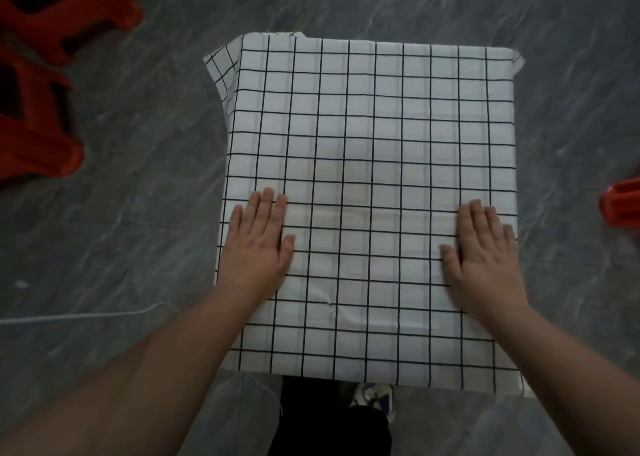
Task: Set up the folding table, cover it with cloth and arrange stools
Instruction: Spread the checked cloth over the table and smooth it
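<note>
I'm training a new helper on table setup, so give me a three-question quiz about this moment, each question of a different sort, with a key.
1. True or false: both hands lie flat, fingers straight, on the checked cloth.
2. Multiple choice: the red stools near the left hand stand A) on the table, B) on the grey floor, C) under the cloth.
3. Fill in: the cloth is white with black ____ lines.

Key
1. True: the left hand and right hand press on the cloth near its side edges.
2. B. Another red stool shows at the right edge of the view.
3. Grid.
</note>
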Motion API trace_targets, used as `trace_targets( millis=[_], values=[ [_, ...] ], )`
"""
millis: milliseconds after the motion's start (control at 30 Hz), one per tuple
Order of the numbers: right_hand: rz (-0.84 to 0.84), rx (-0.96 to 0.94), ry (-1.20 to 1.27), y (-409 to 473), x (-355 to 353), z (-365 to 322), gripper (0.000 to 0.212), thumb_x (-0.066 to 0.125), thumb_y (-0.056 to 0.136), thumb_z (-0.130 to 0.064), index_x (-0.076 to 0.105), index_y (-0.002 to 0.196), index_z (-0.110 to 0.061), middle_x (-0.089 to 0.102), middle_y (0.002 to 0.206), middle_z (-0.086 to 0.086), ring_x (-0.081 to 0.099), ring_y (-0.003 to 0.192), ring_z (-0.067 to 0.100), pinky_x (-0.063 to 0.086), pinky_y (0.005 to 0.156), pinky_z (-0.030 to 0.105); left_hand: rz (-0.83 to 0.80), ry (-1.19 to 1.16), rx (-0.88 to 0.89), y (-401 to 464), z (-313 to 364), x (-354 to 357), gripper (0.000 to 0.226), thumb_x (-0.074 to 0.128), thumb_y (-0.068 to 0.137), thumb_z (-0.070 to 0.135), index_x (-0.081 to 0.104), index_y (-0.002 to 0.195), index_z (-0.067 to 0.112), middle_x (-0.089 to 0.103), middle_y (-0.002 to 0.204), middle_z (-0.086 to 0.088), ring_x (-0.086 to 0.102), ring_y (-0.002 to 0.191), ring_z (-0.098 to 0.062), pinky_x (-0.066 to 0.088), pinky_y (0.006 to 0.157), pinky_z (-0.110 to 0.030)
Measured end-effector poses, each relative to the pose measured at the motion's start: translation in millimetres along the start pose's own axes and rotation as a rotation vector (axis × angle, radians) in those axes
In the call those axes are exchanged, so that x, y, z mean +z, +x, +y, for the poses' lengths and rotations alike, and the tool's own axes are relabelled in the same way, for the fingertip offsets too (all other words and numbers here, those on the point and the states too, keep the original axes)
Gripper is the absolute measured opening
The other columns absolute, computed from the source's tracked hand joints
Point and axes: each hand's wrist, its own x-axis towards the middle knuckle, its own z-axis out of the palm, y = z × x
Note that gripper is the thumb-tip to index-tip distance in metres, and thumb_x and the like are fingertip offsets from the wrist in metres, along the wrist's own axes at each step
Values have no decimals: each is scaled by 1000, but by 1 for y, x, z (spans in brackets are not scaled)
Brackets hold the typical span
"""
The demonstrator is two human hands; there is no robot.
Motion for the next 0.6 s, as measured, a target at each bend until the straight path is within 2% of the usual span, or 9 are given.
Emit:
trace_targets(
  millis=[133,267,333,433,600],
  values=[
    [26,16,20,2,-10,-5,70,17,98,-51,-7,158,-23,-14,165,-2,-21,149,11,-8,123,42,-16,-63,-27,1,1,-8,67,22,100,46,3,159,22,-1,167,-3,-10,153,-16,-2,124,-44],
    [50,12,43,18,-29,-8,70,17,99,-50,-4,158,-21,-13,165,-3,-20,149,10,-13,121,34,40,-79,-36,12,4,-26,68,24,98,43,9,159,20,5,167,-6,-3,154,-20,1,124,-47],
    [58,-2,29,33,-38,-9,69,17,99,-49,-3,158,-20,-11,165,-2,-17,150,13,-9,122,37,66,-94,-45,27,6,-38,67,24,98,42,11,159,19,7,167,-8,-1,154,-22,2,124,-48],
    [88,-3,11,66,-48,-10,69,17,99,-49,-1,158,-18,-6,166,1,-11,152,16,-4,123,40,102,-81,-29,67,10,-56,65,27,99,39,11,159,19,7,166,-9,0,153,-24,2,124,-47],
    [115,-15,27,129,-59,-18,68,15,98,-48,-6,157,-22,-11,165,-3,-14,151,14,-7,123,39,92,-50,26,138,11,-70,64,26,99,37,7,159,25,0,167,-5,-8,153,-20,-6,123,-43]
  ],
)
